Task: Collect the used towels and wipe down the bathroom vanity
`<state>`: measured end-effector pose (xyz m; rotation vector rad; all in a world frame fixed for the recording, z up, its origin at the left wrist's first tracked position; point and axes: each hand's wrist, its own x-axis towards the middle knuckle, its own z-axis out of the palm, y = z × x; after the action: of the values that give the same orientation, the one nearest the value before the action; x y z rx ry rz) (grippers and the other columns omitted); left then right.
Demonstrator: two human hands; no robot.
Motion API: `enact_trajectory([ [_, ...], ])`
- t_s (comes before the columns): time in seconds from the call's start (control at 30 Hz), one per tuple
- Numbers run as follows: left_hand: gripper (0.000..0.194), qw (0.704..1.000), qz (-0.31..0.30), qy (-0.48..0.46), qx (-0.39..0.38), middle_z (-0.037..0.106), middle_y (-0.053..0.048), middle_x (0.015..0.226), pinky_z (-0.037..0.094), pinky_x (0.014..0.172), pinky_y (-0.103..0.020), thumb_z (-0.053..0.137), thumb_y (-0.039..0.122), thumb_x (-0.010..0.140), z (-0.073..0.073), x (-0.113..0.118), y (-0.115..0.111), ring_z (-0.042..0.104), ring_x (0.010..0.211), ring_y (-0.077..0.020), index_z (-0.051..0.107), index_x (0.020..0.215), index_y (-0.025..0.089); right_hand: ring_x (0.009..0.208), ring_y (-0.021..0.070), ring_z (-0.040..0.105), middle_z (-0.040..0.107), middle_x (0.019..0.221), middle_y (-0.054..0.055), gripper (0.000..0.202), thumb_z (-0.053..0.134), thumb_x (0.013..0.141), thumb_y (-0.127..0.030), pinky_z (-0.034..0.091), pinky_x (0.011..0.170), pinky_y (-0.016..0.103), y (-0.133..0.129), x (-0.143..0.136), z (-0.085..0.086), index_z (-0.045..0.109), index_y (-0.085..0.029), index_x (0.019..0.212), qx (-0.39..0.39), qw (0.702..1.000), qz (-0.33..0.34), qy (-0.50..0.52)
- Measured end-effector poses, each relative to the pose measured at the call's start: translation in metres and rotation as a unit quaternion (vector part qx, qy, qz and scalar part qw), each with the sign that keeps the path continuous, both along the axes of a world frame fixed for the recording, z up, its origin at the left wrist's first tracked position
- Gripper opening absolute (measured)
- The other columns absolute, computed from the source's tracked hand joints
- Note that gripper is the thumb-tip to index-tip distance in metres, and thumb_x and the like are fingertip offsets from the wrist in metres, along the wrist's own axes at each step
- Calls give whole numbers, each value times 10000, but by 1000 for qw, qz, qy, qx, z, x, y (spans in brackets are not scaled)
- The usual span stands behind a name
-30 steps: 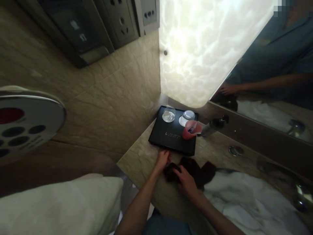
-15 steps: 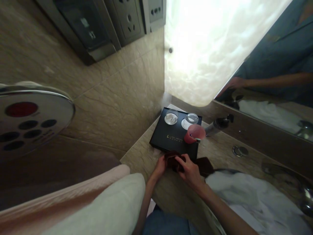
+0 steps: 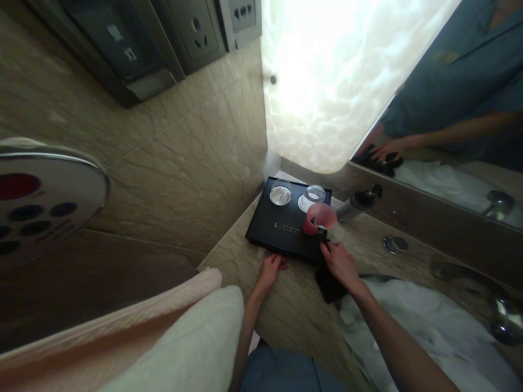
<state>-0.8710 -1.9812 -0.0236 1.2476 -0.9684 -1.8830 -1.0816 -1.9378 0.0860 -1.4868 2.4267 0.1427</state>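
Note:
A black tray (image 3: 269, 223) with gold lettering lies on the counter in the corner. My left hand (image 3: 270, 270) is at its front edge, fingers curled against the rim; the fingertips are partly hidden. At the tray's right front corner my right hand (image 3: 341, 264) is closed on a dark cloth (image 3: 330, 284), whose loose end hangs toward the counter. Standing on the tray are two clear glasses, a left glass (image 3: 280, 193) and a right glass (image 3: 314, 197). Just beyond my right fingers is a pink cup (image 3: 318, 219) with small items inside.
A pump bottle (image 3: 359, 202) stands right of the tray. White cloth (image 3: 412, 310) fills the sink beside a chrome faucet (image 3: 506, 321). At left are a towel (image 3: 196, 332) and a round wall panel (image 3: 53, 201). A mirror (image 3: 445, 109) runs along the right.
The dark cloth, earlier between both hands at the tray's front, is now at my right hand. That hand has moved right to the tray's corner. My left hand has released the cloth.

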Motion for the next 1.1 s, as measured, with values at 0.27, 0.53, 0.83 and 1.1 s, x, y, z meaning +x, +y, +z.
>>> enact_trajectory([
  [0.27,319,999,28,-25,30,640,-46,781,557,792,-331,604,465,763,5,18,43,649,772,-176,634,746,147,858,271,690,623,1142,143,507,239,1067,-366,463,655,345,-11,10,1,689,-133,1074,11,998,26,55],
  [0.53,328,998,-10,-59,38,673,-66,854,557,853,-357,581,487,763,9,40,90,655,847,-200,651,772,167,854,275,680,614,1173,167,526,233,1066,-369,465,672,347,-23,-4,-3,695,-119,1075,-3,996,60,64],
  [0.83,276,921,-85,-322,-201,667,-112,832,451,876,-399,509,361,940,66,33,77,616,837,-249,662,792,185,982,255,630,561,1244,155,452,332,1056,-432,498,774,337,15,-51,-42,580,-168,1326,-94,995,14,22],
  [1.1,197,805,-201,-478,-288,697,-238,1006,500,860,-375,550,88,876,62,-21,16,672,994,-314,702,997,57,1037,249,644,656,1137,151,314,511,966,-272,506,965,373,96,-41,-66,677,-96,1167,-84,975,127,-162],
])
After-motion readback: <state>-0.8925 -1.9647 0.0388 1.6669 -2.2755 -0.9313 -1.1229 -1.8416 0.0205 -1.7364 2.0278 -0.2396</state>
